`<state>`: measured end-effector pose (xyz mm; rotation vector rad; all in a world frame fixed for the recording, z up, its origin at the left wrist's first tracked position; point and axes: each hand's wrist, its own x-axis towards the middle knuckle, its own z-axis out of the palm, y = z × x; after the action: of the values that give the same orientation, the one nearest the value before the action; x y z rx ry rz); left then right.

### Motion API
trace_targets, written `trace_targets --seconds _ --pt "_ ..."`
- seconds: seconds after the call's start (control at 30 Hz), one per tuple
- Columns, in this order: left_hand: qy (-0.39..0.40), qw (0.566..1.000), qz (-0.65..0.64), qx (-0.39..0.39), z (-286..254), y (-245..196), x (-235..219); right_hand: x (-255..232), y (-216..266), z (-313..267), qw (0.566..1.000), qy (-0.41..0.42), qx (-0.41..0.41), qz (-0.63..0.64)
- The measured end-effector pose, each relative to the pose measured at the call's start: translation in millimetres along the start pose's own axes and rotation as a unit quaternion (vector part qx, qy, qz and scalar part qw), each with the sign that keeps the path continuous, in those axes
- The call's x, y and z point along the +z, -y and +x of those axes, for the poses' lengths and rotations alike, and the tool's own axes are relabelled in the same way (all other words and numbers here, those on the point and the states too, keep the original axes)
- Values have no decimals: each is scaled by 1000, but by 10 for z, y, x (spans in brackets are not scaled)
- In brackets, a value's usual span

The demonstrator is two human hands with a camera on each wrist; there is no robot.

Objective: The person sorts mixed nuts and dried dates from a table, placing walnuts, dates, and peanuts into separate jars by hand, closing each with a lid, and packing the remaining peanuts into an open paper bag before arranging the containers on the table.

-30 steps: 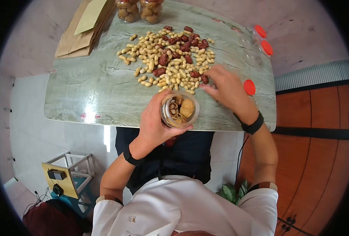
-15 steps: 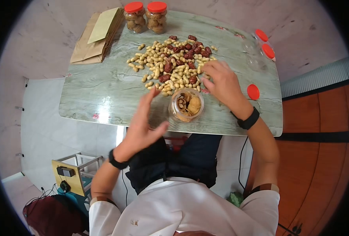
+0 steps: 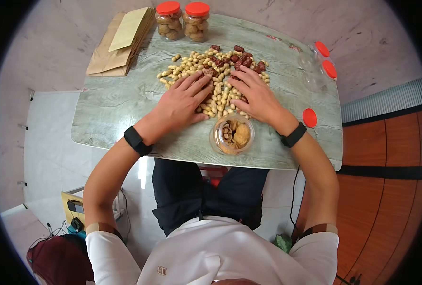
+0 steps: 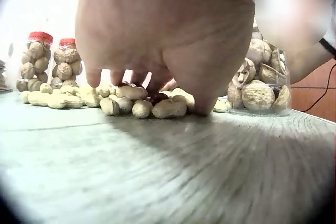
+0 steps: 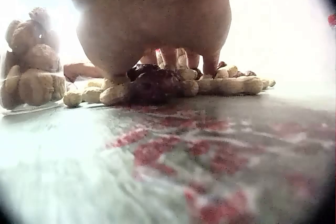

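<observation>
Peanuts (image 3: 219, 98) and red dates (image 3: 246, 62) lie in a loose pile on the table (image 3: 111, 114). The left hand (image 3: 180, 102) rests palm down with spread fingers on the pile's left part. On its right part the right hand (image 3: 258, 99) lies the same way, fingers pointing inward. In the left wrist view, the left hand (image 4: 165, 30) arches over peanuts (image 4: 170, 107), fingertips down among them. Under the right hand (image 5: 157, 19) in the right wrist view are a dark date (image 5: 155, 85) and peanuts. An uncapped jar of walnuts (image 3: 232, 135) stands between the wrists, untouched.
Two red-lidded walnut jars (image 3: 169, 21) stand at the back, beside brown paper bags (image 3: 110, 57) at the back left. Clear containers with red lids (image 3: 329, 69) lie at the right edge. A loose red lid (image 3: 309, 118) lies right of the right hand.
The left hand has let go of the walnut jar, which now stands on the table, and has moved forward onto the pile. The right hand has moved slightly inward and flattened onto the pile.
</observation>
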<state>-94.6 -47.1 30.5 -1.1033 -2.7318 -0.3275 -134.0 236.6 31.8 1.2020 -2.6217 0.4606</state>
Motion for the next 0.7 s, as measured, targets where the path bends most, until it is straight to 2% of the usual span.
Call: trace_targets --seconds 0.17,0.27,0.33,0.37,0.43,0.47,0.53,0.57,0.63,0.7 --pt "16 998 -9 -63 -110 14 -88 -75 -5 -85 999 -27 22 4" --pt "6 997 -21 -76 -152 50 -111 -228 -12 -79 999 -28 27 15" --pt "7 995 -55 -86 -172 87 -157 -337 -39 -80 994 -30 96 41" --pt "6 992 -87 -96 -181 106 -177 -348 -103 -93 994 -29 98 41" --pt "2 991 -71 -112 -209 150 -196 -356 -311 -83 982 -79 166 36" --pt "-2 990 -54 -128 -218 172 -207 -335 -431 -80 982 -80 169 35" --pt "8 989 -42 -139 -228 216 -240 -250 -683 -76 961 -34 267 67" --pt "19 987 -28 -156 -226 233 -252 -213 -734 -39 960 -35 269 65" --pt "37 986 -16 -165 -226 280 -258 -84 -751 74 939 66 326 86" --pt "56 982 -3 -178 -212 317 -262 31 -687 154 949 86 298 55"
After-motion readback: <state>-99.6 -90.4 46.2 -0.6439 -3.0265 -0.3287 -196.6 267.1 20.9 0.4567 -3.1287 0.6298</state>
